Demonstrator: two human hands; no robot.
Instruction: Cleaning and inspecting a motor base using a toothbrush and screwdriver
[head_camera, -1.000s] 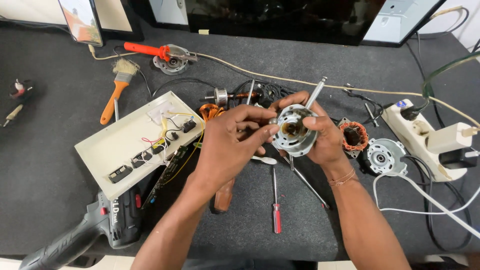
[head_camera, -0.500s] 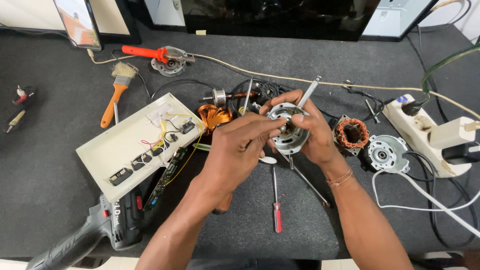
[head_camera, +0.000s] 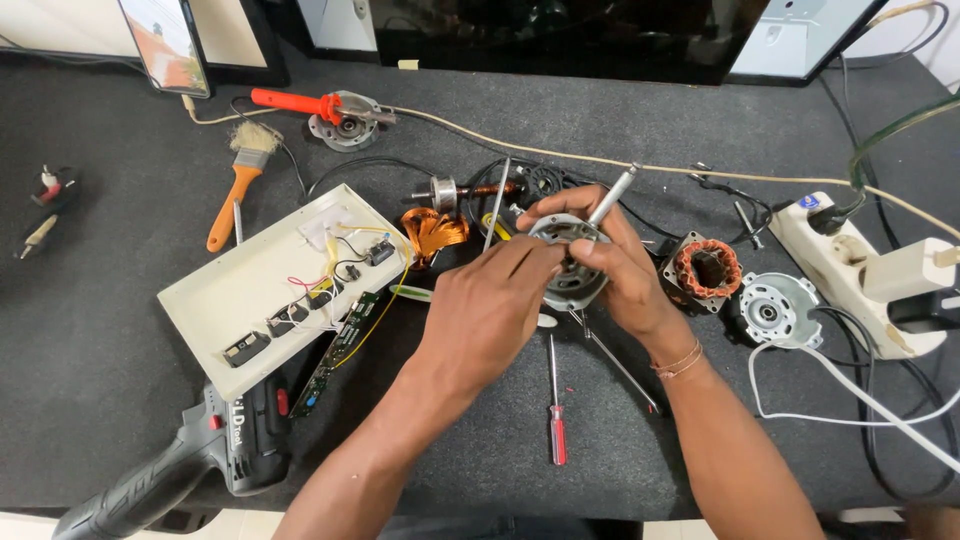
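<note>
Lying nearest along the counter's front edge, a dark grey cordless drill is being left untouched, and a red-handled screwdriver is resting just beyond it between the two forearms. Above these, a round silver metal motor housing with a slim steel shaft is being held off the dark counter, at its middle. The right hand is being kept wrapped around the housing's far side, thumb and fingers closed on its rim. The left hand is being pressed against the near face, its fingertips pinched together on something at the housing's edge; what is pinched is too small to be told.

Compared with the pictures of a moment earlier, the housing is being carried a little lower and turned slightly, and the left fingers are being brought closer over its face, so the work is judged to be moving from steadying to fine fingering of a part on the housing.

To the left, a cream rectangular panel with small switches and coloured wires is lying flat. To the right, a copper-wound stator and a silver end cap are lying near each other. Farther back, an orange-handled brush and a white power strip are lying.
</note>
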